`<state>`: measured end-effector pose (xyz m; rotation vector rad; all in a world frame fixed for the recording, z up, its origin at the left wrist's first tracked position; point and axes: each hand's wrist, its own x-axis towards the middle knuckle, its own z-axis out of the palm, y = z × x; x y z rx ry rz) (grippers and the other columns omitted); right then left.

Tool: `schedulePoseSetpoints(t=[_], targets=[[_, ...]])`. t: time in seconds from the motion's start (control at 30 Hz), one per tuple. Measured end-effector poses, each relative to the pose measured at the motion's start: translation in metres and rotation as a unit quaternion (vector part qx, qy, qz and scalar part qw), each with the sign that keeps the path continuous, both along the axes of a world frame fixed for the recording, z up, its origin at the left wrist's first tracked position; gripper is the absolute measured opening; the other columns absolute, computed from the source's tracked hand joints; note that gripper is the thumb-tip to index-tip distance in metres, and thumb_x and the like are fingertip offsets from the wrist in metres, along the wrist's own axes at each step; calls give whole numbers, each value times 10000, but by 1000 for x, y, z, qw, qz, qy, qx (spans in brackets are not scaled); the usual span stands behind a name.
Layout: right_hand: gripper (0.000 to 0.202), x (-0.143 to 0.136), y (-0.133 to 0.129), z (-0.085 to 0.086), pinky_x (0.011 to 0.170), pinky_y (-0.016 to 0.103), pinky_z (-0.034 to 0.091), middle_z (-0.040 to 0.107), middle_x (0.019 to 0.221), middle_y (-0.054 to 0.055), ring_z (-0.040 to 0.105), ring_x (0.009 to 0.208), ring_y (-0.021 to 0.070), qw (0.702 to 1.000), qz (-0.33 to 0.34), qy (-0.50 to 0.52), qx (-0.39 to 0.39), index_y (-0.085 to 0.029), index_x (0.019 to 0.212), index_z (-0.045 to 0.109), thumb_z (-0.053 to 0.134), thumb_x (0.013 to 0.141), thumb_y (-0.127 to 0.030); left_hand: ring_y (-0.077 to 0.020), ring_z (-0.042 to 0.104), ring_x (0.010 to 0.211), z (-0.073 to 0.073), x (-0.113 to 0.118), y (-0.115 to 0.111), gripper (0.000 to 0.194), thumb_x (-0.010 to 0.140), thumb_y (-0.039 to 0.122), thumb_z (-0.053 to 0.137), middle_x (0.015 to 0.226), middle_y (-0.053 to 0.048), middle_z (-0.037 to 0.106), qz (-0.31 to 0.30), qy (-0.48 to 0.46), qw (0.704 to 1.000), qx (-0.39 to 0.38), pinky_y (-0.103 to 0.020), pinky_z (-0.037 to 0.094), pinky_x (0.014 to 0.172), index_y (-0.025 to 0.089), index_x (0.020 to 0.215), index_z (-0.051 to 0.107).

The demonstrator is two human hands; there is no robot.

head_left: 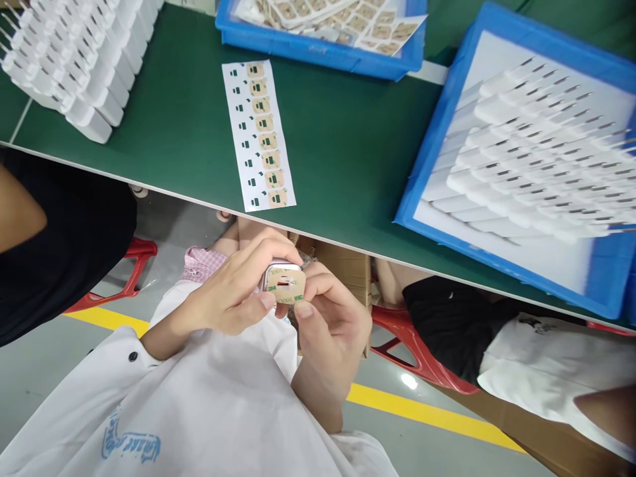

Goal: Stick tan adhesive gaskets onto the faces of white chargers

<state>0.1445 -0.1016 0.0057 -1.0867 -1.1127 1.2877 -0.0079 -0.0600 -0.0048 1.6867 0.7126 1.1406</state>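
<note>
Over my lap, my left hand (243, 285) grips a small white plastic housing (269, 270) by its sides, fingers curled over the far edge and thumb at the near edge. A tan 3M adhesive pad (288, 285) with a slot in its middle lies over the housing's end face. Between thumb and forefinger, my right hand (332, 311) pinches the right edge of this pad. Whether the pad is fully stuck down cannot be seen. Beyond my hands, a white sheet of adhesive pads (258, 136) lies on the green table (348, 146).
Rows of white housings (84, 59) stand at the table's left. A blue bin (318, 46) at the back holds more pad sheets. At right, a blue tray (422, 179) holds stacked white housings with metal pins. People sit on both sides on red stools (417, 351).
</note>
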Motion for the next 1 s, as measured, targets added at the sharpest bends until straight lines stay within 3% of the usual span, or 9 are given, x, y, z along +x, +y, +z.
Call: schedulePoseSetpoints(t=[0.57,0.7,0.83,1.0], targets=[[167,0,0,2,548,286,424,549,749,-14,587,665,146,1000,-5,-15,17,-246,790,611,668,947,-253,-188,539,869,-5,1,2,415,1050,598,359,1006,-44,540,7,19,999,25,-319,444,730,224,1154,504],[188,-1,0,2,500,269,391,523,728,-18,532,628,134,999,-28,-38,10,-237,759,599,687,923,-262,-166,526,817,-6,2,1,381,1055,567,369,1060,-44,539,12,19,999,24,-310,440,704,228,1174,498],[167,0,-1,2,474,246,338,507,725,-25,469,611,115,998,-27,-47,20,-232,764,599,671,909,-195,-188,562,898,-4,2,1,331,1061,521,386,1072,-52,537,15,25,999,31,-327,474,753,230,1182,487],[151,0,1,1,490,258,360,522,732,-26,518,629,125,997,-31,-63,20,-234,777,597,663,907,-192,-200,561,950,-2,2,0,297,1064,489,388,1070,-59,549,28,41,998,45,-332,475,784,229,1172,480]])
